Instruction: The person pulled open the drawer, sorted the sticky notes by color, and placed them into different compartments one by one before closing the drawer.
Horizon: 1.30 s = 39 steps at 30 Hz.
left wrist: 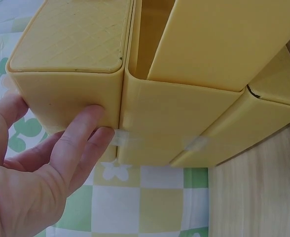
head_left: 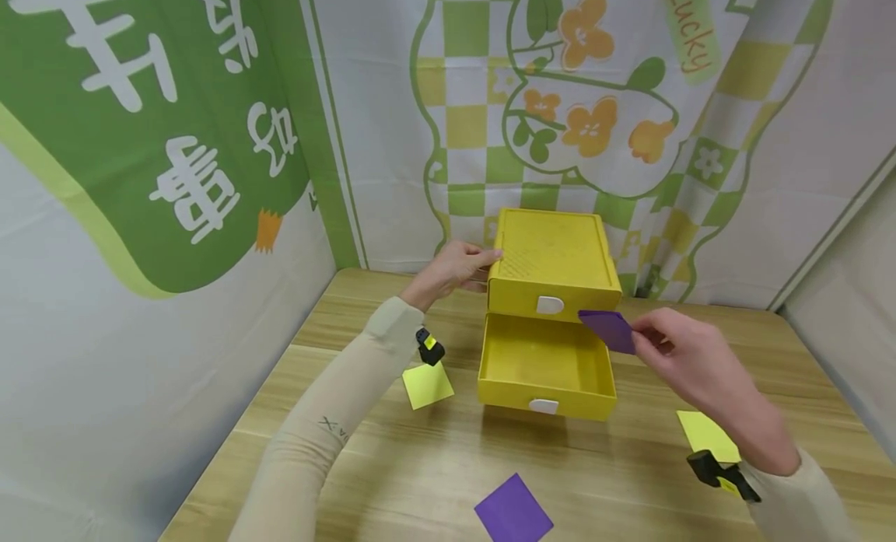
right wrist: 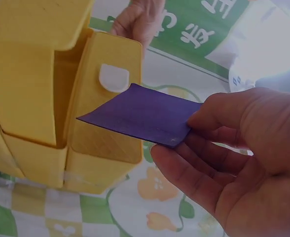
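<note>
Pinching a purple square (head_left: 606,330) between thumb and fingers, the right hand (head_left: 689,351) holds it near the open drawer (head_left: 504,393). The left hand (head_left: 456,267) rests, fingers extended, against the side of the yellow drawer unit (head_left: 556,246), thumb at its top edge. Another purple sheet (head_left: 514,511) lies on the wooden table (head_left: 413,472) in front.

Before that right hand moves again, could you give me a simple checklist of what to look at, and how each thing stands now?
1. Right hand has hold of the purple square: ok, pinched at one edge.
2. Middle drawer is pulled out: ok.
3. Left hand touches the yellow cabinet: ok.
4. Purple square is inside the drawer: not ok, it's held in the air.
5. Drawer's far back is bare: cannot tell, the upper drawer hides it.
</note>
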Available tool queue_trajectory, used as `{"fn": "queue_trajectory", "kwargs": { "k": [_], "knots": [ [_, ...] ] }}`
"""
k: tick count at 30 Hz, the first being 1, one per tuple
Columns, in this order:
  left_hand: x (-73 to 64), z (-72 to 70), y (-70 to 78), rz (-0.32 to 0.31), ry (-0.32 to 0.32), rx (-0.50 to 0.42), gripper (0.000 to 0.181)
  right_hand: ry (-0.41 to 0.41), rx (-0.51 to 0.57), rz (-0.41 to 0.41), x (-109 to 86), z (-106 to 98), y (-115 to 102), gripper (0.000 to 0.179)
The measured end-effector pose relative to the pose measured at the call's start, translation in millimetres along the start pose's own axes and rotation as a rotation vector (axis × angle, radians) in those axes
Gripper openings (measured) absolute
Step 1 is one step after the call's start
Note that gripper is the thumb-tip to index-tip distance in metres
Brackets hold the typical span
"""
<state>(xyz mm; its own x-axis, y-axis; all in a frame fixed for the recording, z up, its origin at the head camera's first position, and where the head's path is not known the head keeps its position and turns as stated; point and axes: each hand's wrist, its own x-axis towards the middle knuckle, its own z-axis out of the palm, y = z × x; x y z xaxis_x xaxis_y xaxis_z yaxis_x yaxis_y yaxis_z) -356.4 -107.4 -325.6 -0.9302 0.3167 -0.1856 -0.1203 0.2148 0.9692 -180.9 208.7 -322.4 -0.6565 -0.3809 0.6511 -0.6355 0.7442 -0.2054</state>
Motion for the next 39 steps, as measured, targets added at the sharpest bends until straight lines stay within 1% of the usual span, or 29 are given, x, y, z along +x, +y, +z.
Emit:
{"fn": "queue_trajectory", "kwargs": {
  "k": [7,14,17,21,25,30,35,37,39],
  "knots": [
    [0.7,0.3,0.0,0.001,0.009,0.007,0.044,-0.069,-0.032,0.001,1.4,20.2,-2.5,0.016],
    [-1.0,-1.1,-1.9,0.004,-0.002,0.014,0.046,-0.085,-0.121,-0.055,3.9,47.3,-5.5,0.013],
    [-1.1,-1.7,-2.6,0.003,0.003,0.011,0.046,-0.105,-0.158,-0.063,4.9,57.4,-7.6,0.015],
    [1.4,-1.9,-2.8,0.001,0.003,0.014,0.047,-0.164,-0.228,-0.052,5.5,66.3,-9.6,0.023],
    [3.9,-1.3,-2.7,0.0,-0.008,-0.002,0.047,-0.243,-0.279,-0.049,5.5,69.0,-12.3,0.029],
    [0.4,-1.4,-1.3,-0.016,0.002,0.016,0.046,-0.334,-0.285,-0.077,5.5,69.0,-15.9,0.033],
    [-0.9,-1.6,0.4,-0.004,0.0,0.015,0.047,-0.382,-0.28,-0.085,7.9,61.9,-15.1,0.033],
    [-0.8,-1.3,1.2,-0.004,-0.006,0.015,0.048,-0.389,-0.271,-0.068,9.0,55.0,-14.2,0.032],
    [-0.3,-0.9,1.7,-0.004,-0.011,0.019,0.049,-0.376,-0.259,-0.057,9.3,47.4,-12.9,0.028]
  ]
}}
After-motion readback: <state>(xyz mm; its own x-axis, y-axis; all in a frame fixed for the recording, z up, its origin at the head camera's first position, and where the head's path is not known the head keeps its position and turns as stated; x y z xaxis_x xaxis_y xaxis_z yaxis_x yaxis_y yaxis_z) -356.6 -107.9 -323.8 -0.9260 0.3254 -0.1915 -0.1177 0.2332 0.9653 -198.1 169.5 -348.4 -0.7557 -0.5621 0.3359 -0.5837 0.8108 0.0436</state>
